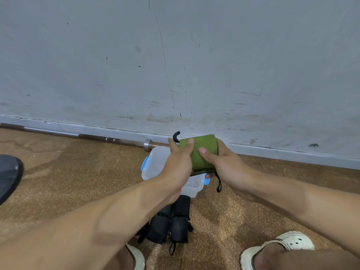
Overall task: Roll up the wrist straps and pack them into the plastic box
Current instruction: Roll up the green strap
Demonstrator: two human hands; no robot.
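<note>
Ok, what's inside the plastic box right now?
The visible part of the plastic box looks empty; the left hand and green wrist strap cover the rest.

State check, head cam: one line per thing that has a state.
Green fabric wrist strap: part-rolled, held in the air over the box by both hands.
Left hand: closed on the strap's left edge.
Right hand: closed on the strap's right side.
Clear plastic box with blue latches: open, on the floor, contents hidden by the hands.
Black wrist straps: in a heap on the floor near the box, not packed.
Steel barbell: lying along the wall.
</note>
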